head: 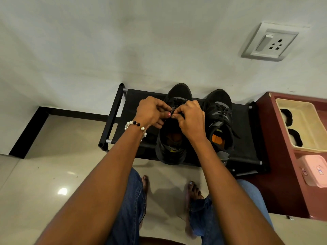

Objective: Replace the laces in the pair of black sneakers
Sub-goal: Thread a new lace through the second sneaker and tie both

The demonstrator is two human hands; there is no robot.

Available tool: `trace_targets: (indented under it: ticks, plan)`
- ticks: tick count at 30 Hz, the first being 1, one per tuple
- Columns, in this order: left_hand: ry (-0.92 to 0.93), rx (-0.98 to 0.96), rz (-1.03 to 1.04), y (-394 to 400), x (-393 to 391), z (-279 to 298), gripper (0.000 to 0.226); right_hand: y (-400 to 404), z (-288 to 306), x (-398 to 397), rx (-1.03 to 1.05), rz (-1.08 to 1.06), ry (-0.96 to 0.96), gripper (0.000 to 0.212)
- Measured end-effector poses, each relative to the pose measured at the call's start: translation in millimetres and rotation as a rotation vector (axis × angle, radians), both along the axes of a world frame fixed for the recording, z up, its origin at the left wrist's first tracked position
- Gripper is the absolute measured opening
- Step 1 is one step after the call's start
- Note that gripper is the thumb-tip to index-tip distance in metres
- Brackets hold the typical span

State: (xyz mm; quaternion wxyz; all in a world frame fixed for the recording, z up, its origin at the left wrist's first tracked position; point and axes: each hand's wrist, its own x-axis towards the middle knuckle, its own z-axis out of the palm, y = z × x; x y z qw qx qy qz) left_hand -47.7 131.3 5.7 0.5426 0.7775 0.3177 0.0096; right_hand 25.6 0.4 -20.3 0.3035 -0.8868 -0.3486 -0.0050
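Both arms extend forward and down from the bottom of the view, converging over the left sneaker (172, 135) of the black pair. The left hand (151, 112), wrist carrying a beaded bracelet (135, 127), has its fingers curled inward, thumb and fingertips pinching the black lace (174, 110) at the shoe's throat. The right hand (190, 119) mirrors it, fingers curled and pinching the same lace, the two thumbs nearly touching. The right sneaker (220, 121) stands just beside the left, laced, untouched. Both shoes sit toes toward the wall on the black shoe rack (247, 149), heels overhanging its near rail. The rack's fabric shelf lies open to the left of the shoes; its right end stands close against a maroon cabinet (281, 174) holding a cream tray (304, 121) and a pink box (316, 170). Bare tiled floor (44, 174) extends to the left of the rack.
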Motion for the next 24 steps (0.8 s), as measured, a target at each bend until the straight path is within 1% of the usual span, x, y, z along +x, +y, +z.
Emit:
trace_targets:
  ticks: [5,14,17,21,22,24]
  plan:
    - [0.013,-0.010,-0.003,1.3,0.6,1.5,0.017,0.4,-2.2,-1.2,0.082,0.025,-0.038,0.010]
    - [0.005,0.034,-0.022,1.8,-0.1,3.6,0.012,-0.3,-0.8,-3.5,0.091,0.021,-0.098,0.010]
    - [-0.012,0.047,-0.043,3.5,-0.8,2.5,0.007,0.5,-1.7,-3.4,0.095,0.023,-0.099,0.013]
    - [-0.004,0.156,-0.067,4.0,3.0,-1.4,0.006,1.3,-2.9,-0.9,0.086,0.046,-0.130,0.015]
    - [0.002,0.203,-0.079,3.4,4.4,-3.1,0.005,0.9,-3.2,-0.2,0.074,0.056,-0.138,0.016]
    - [0.013,0.323,-0.121,2.7,6.8,-6.0,0.012,-0.2,-3.5,1.1,0.058,0.077,-0.128,0.017]
